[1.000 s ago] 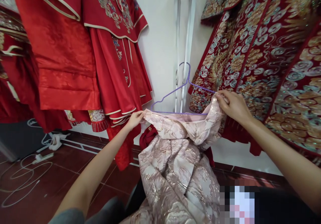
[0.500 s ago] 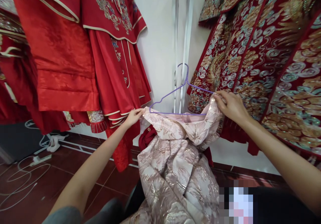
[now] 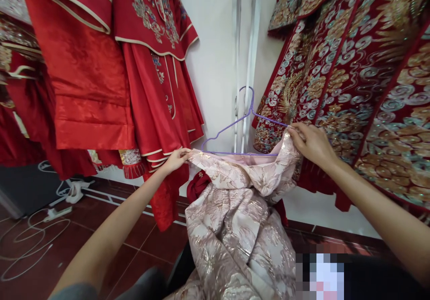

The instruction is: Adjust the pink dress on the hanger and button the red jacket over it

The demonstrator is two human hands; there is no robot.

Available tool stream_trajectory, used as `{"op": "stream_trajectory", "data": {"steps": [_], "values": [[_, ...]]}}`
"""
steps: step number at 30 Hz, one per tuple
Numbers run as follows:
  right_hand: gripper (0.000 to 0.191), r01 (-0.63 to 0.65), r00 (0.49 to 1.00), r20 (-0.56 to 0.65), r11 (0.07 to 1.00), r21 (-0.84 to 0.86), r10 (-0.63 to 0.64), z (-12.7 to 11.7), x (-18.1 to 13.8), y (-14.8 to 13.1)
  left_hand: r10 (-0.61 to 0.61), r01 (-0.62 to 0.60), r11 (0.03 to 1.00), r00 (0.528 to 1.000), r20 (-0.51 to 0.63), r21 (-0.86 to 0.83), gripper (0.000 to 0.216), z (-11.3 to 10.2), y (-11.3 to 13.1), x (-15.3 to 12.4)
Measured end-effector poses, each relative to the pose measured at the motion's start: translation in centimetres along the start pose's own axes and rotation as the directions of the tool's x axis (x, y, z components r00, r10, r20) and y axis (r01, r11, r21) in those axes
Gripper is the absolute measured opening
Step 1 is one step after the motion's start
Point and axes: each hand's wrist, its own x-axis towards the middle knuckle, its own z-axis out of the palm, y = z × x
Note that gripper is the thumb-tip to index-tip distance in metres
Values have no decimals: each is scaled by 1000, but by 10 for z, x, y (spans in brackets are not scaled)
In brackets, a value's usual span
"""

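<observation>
A pale pink dress [image 3: 231, 219] with a shiny metallic flower pattern hangs in folds in front of me. My left hand [image 3: 178, 159] pinches the left corner of its top edge, fingers closed on the cloth. On the other side my right hand [image 3: 311, 143] grips the right top corner, close to the end of a purple hanger [image 3: 231, 123]. The hanger's right end meets the cloth at my right hand; its left end lies just inside the top edge, a little apart from my left fingers. Dark red cloth [image 3: 198, 186] shows behind the dress.
Red garments with cream piping [image 3: 151, 89] hang on the left. Heavily embroidered dark red garments [image 3: 356, 89] hang on the right. White upright poles [image 3: 247, 45] stand by the wall behind the hanger. A white cable and power strip [image 3: 58, 214] lie on the tiled floor.
My left hand has drawn its corner of the dress slightly left and down, away from the hanger's left end. The right hand keeps its grip; the view has shifted slightly.
</observation>
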Motion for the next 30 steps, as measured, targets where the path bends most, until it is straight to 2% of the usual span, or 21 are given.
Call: {"op": "stream_trajectory", "data": {"steps": [5,8,12,16,19,22,25,28,30], "values": [[28,-12,1000,14,1000,-1,12,-1,-1,-2,4,-8,997,999,44,81,46,-4,-2,2],[29,-16,1000,21,1000,21,15,-2,0,-2,35,-36,995,999,17,91,48,3,3,12],[26,-18,998,67,998,61,14,-9,6,-6,157,-155,980,987,-11,124,48,24,22,37],[23,-71,986,156,992,104,54,-13,11,-12,338,-344,918,939,66,200,44,54,45,62],[29,-106,975,207,985,133,77,-11,10,-13,397,-413,892,910,116,187,43,70,51,71],[36,-38,974,227,986,161,0,-12,6,-12,378,-404,887,913,152,222,46,70,46,72],[40,-11,992,125,979,205,-15,-22,-4,-12,309,-336,913,940,145,232,51,57,35,67],[45,-123,989,-45,945,304,143,-29,-41,-13,207,-227,942,973,105,247,58,39,18,52],[51,-255,953,-51,878,404,300,-23,-84,-13,98,-129,940,989,111,316,61,26,4,37]]}}
